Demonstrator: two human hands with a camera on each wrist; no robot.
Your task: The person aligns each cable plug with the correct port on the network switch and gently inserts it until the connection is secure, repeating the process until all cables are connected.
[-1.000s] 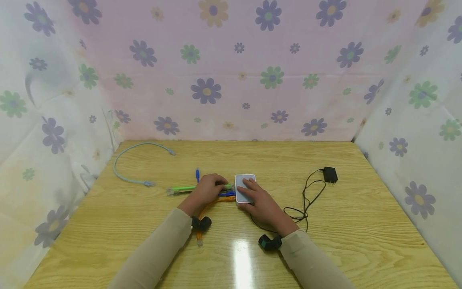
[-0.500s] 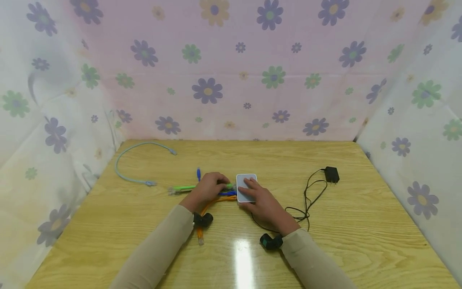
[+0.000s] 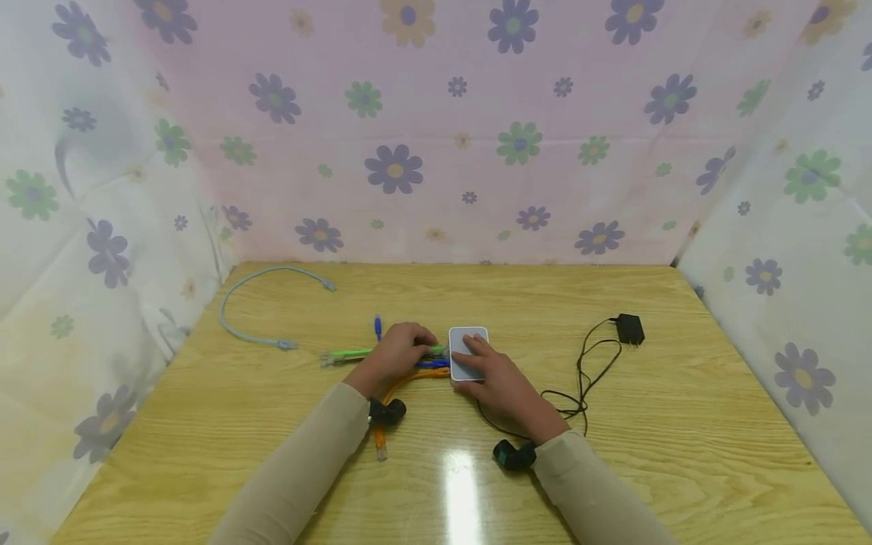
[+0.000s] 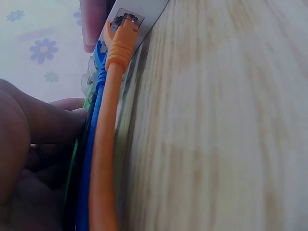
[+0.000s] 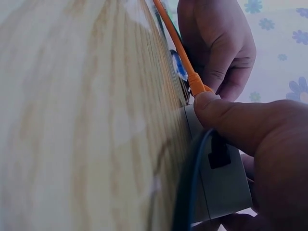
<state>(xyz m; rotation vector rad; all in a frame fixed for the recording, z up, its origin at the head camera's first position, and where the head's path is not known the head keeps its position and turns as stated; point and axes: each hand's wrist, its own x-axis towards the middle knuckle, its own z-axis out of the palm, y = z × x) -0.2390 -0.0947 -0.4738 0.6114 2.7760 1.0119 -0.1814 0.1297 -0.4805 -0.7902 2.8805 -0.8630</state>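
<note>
My right hand [image 3: 500, 382] grips a small white network switch [image 3: 456, 341], fingers spread over its grey top and thumb along its side. My left hand [image 3: 398, 352] pinches a green network cable [image 3: 350, 354] close to the plug, right at the left side of the switch. An orange network cable [image 4: 108, 125] has its plug in an end socket, as the left wrist view shows. Beside it a blue network cable [image 4: 99, 79] runs into the switch, with a dark cable between blue and green. The green plug is partly hidden by other cables and fingers.
A pale blue network cable [image 3: 222, 306] lies curved at the back left of the wooden table [image 3: 681, 439]. To the right, a black power adapter [image 3: 630, 329] lies with its thin cord [image 3: 582, 371] looping back toward the switch. Flowered cloth surrounds the back and sides.
The head view has drifted a little, so everything appears slightly further right. Both hands keep their places on the switch and the green cable.
</note>
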